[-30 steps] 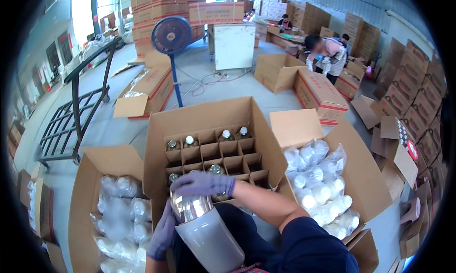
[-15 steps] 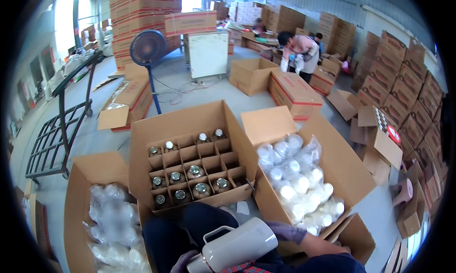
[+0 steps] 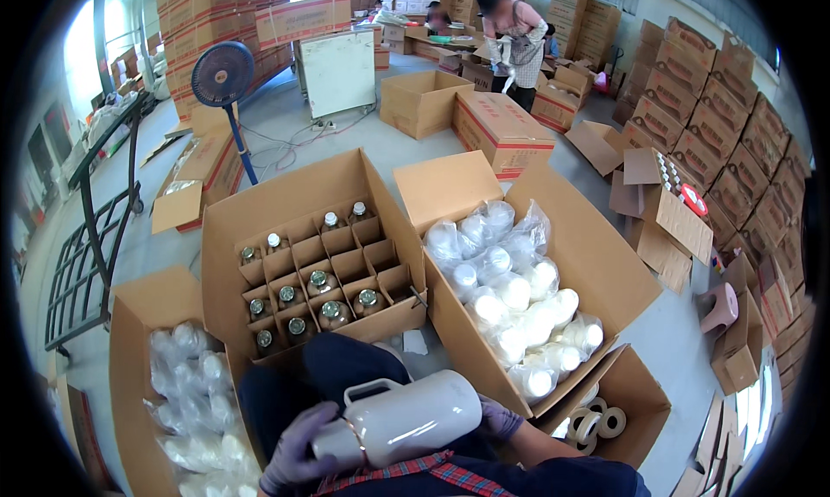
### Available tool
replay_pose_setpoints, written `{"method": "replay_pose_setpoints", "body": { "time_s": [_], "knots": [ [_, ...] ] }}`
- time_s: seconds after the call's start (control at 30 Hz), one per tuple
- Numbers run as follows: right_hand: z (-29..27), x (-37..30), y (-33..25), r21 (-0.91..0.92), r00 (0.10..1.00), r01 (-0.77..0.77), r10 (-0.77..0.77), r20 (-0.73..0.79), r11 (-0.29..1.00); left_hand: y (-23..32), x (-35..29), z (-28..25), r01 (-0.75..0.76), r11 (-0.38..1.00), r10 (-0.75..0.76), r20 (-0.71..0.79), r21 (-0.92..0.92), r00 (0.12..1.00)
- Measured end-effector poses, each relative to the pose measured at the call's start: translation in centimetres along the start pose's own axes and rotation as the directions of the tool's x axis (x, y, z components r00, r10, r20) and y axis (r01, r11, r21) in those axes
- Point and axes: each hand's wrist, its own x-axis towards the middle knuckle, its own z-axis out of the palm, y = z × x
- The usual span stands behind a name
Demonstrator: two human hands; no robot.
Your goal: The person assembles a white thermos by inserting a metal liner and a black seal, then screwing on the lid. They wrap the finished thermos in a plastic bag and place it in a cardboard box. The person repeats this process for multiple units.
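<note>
A glossy pale grey jug with a loop handle lies on its side across my lap. It looks like a thermos jug with a copper-coloured ring near its left end. My left hand, in a purple-grey glove, is wrapped round that ringed end. At the wide right end my gloved right hand grips the jug, its fingers partly hidden behind it. In front of my knees stands a divided carton with several glass bottles in its cells, some white-topped; other cells hold none.
To the right, a carton holds white-ended pieces in clear plastic; a similar carton stands left. Tape rolls lie in a low box. Beyond are a blue fan, a cart, stacked cartons and a standing person.
My left hand has come up further round the jug's ringed end. The view has shifted, so the cartons sit further left and higher, and the tape rolls show. The distant person stands more upright.
</note>
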Motion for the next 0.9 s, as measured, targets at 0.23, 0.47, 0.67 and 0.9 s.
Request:
{"method": "replay_pose_setpoints", "body": {
  "time_s": [0.23,0.47,0.67,0.9],
  "knots": [
    [1.7,-0.1,-2.4,0.434,0.990,-0.018,0.077,-0.117,0.901,-4.0,-5.7,-1.3,0.089,0.928,-0.214,-0.322,-0.362,0.922],
    [5.5,3.6,-9.0,-0.266,0.951,0.266,-0.207,0.229,0.927,1.2,1.6,4.2,-0.049,0.998,0.023,-0.462,-0.044,0.886],
    [12.9,5.4,-14.5,-0.424,0.573,0.818,-0.474,0.669,0.390,9.4,4.3,3.1,-0.239,0.964,0.259,-0.593,0.114,0.762],
    [13.9,11.3,-11.6,-0.412,0.847,0.508,-0.351,0.400,0.756,15.9,3.8,0.8,-0.437,0.804,0.569,-0.310,0.402,0.762]
  ]
}}
